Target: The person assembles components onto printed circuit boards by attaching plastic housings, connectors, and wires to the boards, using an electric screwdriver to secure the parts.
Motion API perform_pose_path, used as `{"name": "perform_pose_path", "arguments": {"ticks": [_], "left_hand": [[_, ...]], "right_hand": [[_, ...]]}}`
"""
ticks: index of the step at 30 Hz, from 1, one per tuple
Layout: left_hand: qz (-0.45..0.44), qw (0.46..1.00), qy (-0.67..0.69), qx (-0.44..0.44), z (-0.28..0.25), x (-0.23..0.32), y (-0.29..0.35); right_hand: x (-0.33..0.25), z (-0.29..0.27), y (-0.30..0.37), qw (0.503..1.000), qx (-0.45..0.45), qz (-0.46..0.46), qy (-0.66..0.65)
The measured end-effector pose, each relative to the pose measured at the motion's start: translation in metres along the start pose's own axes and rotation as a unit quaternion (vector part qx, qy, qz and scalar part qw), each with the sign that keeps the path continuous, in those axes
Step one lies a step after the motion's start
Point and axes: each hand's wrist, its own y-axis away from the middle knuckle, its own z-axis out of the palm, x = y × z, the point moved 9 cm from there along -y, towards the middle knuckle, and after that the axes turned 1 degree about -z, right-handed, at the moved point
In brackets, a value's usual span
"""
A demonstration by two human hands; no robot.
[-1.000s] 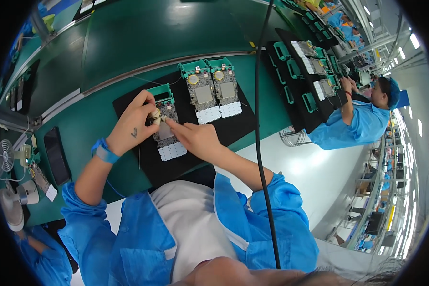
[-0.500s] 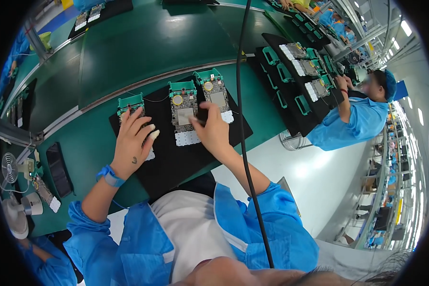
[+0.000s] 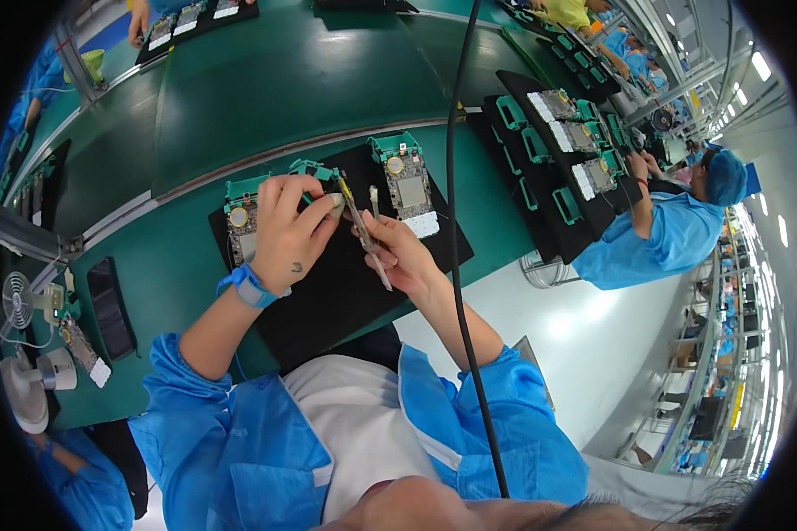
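Note:
Tilted up on its edge, a circuit board (image 3: 364, 235) with a green bracket (image 3: 313, 168) at its far end is held above the black mat (image 3: 314, 323). My right hand (image 3: 402, 254) grips this board by its lower part. At its far end, my left hand (image 3: 294, 223) has its fingers pinched together beside the bracket, with a pale cover on a fingertip; what lies between them is hidden. A second board (image 3: 242, 218) lies on the mat, partly covered by my left hand. A third board (image 3: 409, 188), also with a green bracket, lies flat to the right.
A black cable (image 3: 452, 221) hangs down across the view. On the green bench, a dark phone (image 3: 110, 305), a small fan (image 3: 18, 301) and another board (image 3: 83, 352) are at the left. At the right, a co-worker (image 3: 660, 232) in blue works by a mat (image 3: 540, 181) of boards and brackets.
My right hand has taken the middle board off the mat and turned it up on edge. My left hand has moved right, from the left board to the raised board's far end.

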Motion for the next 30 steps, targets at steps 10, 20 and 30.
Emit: {"name": "perform_pose_path", "arguments": {"ticks": [10,20,30], "left_hand": [[-0.119,0.964,0.207,-0.116,0.016,-0.026,0.029],[-0.106,0.953,0.181,-0.218,0.033,-0.022,0.031],[-0.131,0.946,0.227,-0.189,0.031,-0.033,0.043]], "right_hand": [[-0.006,-0.027,0.008,0.923,0.134,-0.218,0.286],[-0.041,0.046,0.046,0.62,0.057,-0.505,0.597],[-0.039,0.054,0.038,0.573,0.017,-0.486,0.659]]}}
